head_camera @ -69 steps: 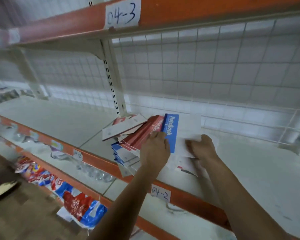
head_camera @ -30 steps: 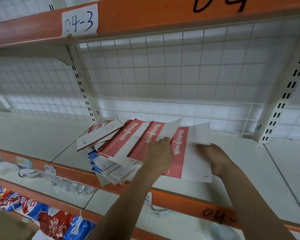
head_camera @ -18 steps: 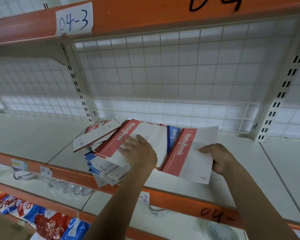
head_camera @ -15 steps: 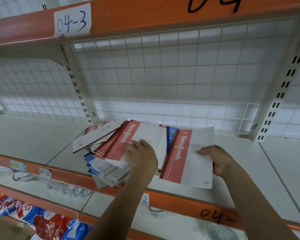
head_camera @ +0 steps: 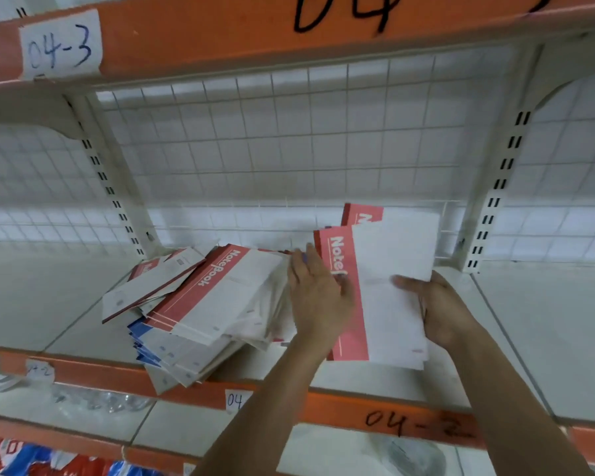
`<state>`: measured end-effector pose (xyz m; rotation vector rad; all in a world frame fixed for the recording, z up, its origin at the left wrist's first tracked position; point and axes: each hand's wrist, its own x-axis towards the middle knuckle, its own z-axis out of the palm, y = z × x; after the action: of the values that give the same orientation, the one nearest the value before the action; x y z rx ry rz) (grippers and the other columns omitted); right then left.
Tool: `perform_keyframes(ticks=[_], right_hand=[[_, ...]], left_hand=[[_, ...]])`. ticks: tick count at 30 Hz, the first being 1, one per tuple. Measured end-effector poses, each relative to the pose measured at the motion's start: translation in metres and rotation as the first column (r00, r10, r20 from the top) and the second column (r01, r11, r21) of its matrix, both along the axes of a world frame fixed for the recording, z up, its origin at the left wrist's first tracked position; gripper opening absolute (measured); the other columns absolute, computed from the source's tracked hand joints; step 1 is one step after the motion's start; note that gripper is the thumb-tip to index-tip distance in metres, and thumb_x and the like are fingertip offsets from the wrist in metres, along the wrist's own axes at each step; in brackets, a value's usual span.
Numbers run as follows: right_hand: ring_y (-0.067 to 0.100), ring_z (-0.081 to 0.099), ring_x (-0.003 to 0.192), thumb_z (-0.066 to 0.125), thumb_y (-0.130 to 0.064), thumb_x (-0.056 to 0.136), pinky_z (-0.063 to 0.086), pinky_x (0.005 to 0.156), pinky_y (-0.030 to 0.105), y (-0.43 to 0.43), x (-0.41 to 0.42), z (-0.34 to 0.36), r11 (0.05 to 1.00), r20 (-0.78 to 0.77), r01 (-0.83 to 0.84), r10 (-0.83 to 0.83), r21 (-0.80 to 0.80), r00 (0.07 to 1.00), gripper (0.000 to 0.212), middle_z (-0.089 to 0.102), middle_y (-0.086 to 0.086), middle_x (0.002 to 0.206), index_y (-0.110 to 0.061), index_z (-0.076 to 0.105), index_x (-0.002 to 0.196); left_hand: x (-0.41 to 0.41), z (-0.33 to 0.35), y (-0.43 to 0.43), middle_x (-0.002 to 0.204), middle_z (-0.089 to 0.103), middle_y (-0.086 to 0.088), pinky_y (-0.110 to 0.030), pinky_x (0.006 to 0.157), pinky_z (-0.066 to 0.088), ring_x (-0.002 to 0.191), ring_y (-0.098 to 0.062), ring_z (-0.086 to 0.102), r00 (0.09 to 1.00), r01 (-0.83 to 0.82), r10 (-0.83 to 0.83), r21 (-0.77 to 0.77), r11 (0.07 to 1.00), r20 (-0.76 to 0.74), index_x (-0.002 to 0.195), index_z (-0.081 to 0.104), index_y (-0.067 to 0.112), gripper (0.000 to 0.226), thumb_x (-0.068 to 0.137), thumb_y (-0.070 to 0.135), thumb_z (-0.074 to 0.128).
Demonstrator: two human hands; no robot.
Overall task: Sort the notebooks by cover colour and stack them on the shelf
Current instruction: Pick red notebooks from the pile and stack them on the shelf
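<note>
A loose pile of notebooks (head_camera: pixel 217 297) lies on the white shelf (head_camera: pixel 529 338), red-spined ones on top and blue-spined ones (head_camera: pixel 141 341) at the bottom. To its right my right hand (head_camera: pixel 437 307) grips a red-and-white notebook (head_camera: pixel 385 286) by its right edge, thumb on the cover. A second red notebook (head_camera: pixel 361 214) sticks out behind it. My left hand (head_camera: pixel 318 297) lies with straight fingers against the held notebook's red spine, between it and the pile.
An orange rail (head_camera: pixel 375 417) marked 04-2 runs along the shelf front; another orange rail (head_camera: pixel 220 32) marked 04-3 hangs overhead. A wire grid (head_camera: pixel 289 159) closes the back. White uprights (head_camera: pixel 495 187) stand at both sides. Coloured packets (head_camera: pixel 49 465) lie on a lower level.
My right hand has carried the red notebook to the right, away from the pile. My left hand has left the pile's top and moved over to the notebook's spine.
</note>
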<state>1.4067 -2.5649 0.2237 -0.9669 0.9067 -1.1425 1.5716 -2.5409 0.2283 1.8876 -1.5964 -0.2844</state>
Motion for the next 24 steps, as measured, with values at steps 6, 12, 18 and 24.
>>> perform_keyframes(ticks=[6,12,18,24], right_hand=[[0.015,0.068,0.09,0.056,-0.002,0.088,0.053,0.079,0.03,0.005,-0.048,0.02,0.965,-0.205,0.075,-0.128,-0.25,0.97,0.025,0.073,-0.004,0.097,-0.021,0.067,0.099],[0.006,0.069,0.088,0.069,-0.004,0.081,0.053,0.067,0.016,0.018,-0.08,0.002,0.962,-0.428,0.01,-0.131,-0.273,0.894,0.028,0.072,-0.008,0.098,-0.022,0.066,0.102],[0.006,0.064,0.102,0.061,0.0,0.084,0.05,0.085,0.024,0.023,-0.082,-0.03,0.959,-0.406,0.077,-0.186,-0.271,0.895,0.039,0.068,-0.014,0.108,-0.032,0.062,0.105],[0.012,0.064,0.099,0.062,-0.006,0.083,0.052,0.089,0.036,0.016,-0.085,-0.041,0.945,-0.408,0.196,-0.292,-0.26,0.865,0.036,0.068,-0.005,0.106,-0.021,0.057,0.115]], left_hand=[[-0.043,0.008,-0.013,0.096,0.057,0.011,-0.012,0.065,0.044,0.078,0.002,0.057,0.83,0.112,-0.204,-0.202,0.973,-0.519,0.117,0.044,0.016,0.027,0.095,0.028,0.053],[-0.085,-0.02,-0.002,0.1,0.06,0.015,-0.009,0.067,0.048,0.085,0.004,0.062,0.73,0.088,-0.263,-0.294,0.952,-0.631,0.112,0.046,0.022,0.019,0.095,0.023,0.055],[-0.103,-0.038,0.007,0.108,0.057,0.008,-0.014,0.072,0.045,0.096,-0.006,0.058,0.721,0.029,-0.16,-0.201,0.979,-0.675,0.112,0.042,0.024,0.015,0.099,0.016,0.043],[-0.112,-0.048,0.004,0.119,0.052,-0.001,-0.019,0.077,0.047,0.102,-0.016,0.055,0.789,0.102,-0.128,-0.077,0.992,-0.6,0.111,0.034,0.018,0.012,0.101,0.013,0.037]])
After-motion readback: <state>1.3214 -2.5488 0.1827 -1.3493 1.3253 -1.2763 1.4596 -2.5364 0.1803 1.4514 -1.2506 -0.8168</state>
